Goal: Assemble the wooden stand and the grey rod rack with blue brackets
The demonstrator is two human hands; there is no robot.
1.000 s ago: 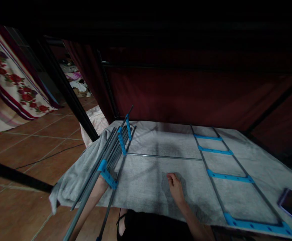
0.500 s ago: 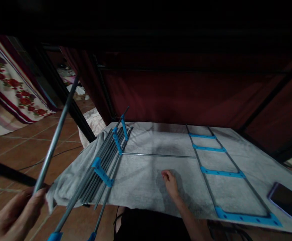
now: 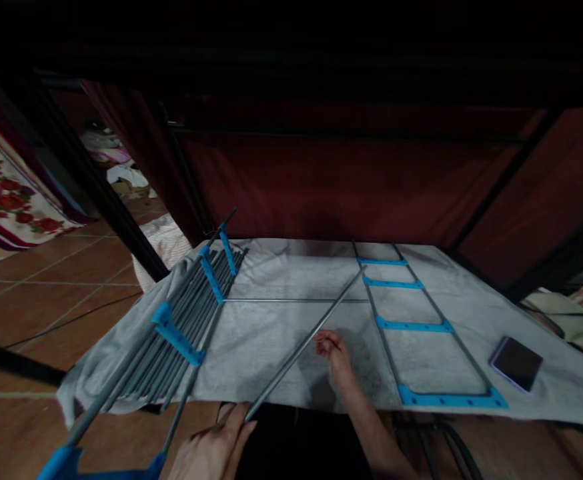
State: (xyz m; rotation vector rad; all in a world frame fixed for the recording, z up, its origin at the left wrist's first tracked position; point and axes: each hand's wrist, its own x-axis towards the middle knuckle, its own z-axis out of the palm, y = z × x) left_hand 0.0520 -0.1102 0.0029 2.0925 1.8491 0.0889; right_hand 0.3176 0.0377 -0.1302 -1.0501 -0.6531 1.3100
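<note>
From my end of the feed, my left hand [image 3: 214,448] is closed around the near end of a grey metal rod [image 3: 305,343], low at the front edge of the grey blanket [image 3: 266,340]. The rod slants forward and to the right, and in this view its far tip overlaps the left rail of the ladder-like frame [image 3: 414,326], between the two farthest blue crosspieces. I can't tell whether the tip touches there.

My right hand [image 3: 334,353] is over the blanket with fingers loosely curled, right beside the middle of the rod; I can't make out contact, and I see nothing else in its grasp.

To my left, a second frame with blue crosspieces [image 3: 177,337] stands tilted, a row of grey rods [image 3: 196,300] lying alongside and beneath it. A thin crosswise rod [image 3: 281,301] lies on the blanket, running from that frame to about the ladder-like frame's left rail. A phone [image 3: 516,363] lies right of the ladder-like frame, and a dark red curtain [image 3: 321,187] hangs behind.
</note>
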